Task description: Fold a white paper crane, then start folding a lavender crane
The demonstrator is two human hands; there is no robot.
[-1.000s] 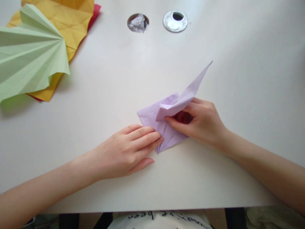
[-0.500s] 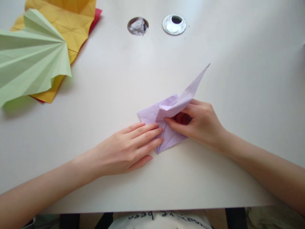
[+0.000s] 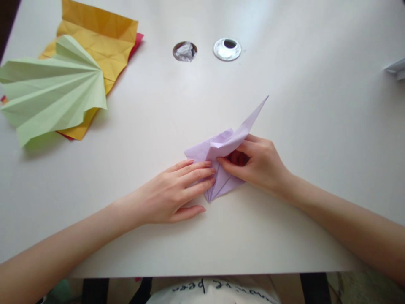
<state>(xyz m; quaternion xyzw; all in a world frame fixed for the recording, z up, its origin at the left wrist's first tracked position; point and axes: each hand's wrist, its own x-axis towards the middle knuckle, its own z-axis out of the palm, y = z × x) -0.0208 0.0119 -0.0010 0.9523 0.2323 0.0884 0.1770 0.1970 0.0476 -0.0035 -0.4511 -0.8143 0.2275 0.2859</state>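
Note:
A purple sheet of folded origami paper (image 3: 226,147) lies on the white table, with one long pointed flap raised toward the upper right. Across its left part my left hand (image 3: 175,190) rests flat, fingers stretched out and touching the paper. My right hand (image 3: 257,162) grips the raised flap from the right, its thumb against the creased lower layer and its other fingers behind the flap. Those fingers are partly hidden. Crease lines fan out from the paper's lower corner.
At the upper left lie a pleated light green paper (image 3: 60,88), a creased yellow paper (image 3: 98,42) and a red paper (image 3: 139,40) beneath. A table hole (image 3: 185,51) holds crumpled material beside a silver ring cover (image 3: 227,55). A grey object (image 3: 396,69) shows at the right edge.
The view has shifted, so the coloured papers sit farther right and a grey object now shows at the right edge. Both hands keep nearly the same hold on the purple paper.

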